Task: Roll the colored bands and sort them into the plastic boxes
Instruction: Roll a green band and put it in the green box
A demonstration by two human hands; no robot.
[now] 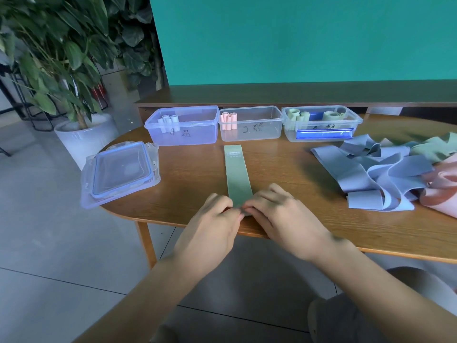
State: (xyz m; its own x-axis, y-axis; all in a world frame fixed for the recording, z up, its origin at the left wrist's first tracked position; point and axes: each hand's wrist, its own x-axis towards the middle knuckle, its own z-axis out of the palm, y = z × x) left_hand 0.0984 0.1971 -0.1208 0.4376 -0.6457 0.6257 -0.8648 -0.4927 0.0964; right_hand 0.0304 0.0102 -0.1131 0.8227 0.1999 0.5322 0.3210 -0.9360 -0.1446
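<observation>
On your table [309,184], three plastic boxes [251,126] line the far side. A green band [237,174] lies flat at the near edge; your left hand [214,219] and right hand [282,214] pinch its near end.

matt cloth band [238,174]; clear glossy plastic boxes [250,134]; wood table [284,169]

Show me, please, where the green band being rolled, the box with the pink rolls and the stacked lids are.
green band [238,174]: head view, on the flat middle of the strip.
box with the pink rolls [259,134]: head view, on its clear front wall.
stacked lids [118,169]: head view, on the top lid's centre.
</observation>
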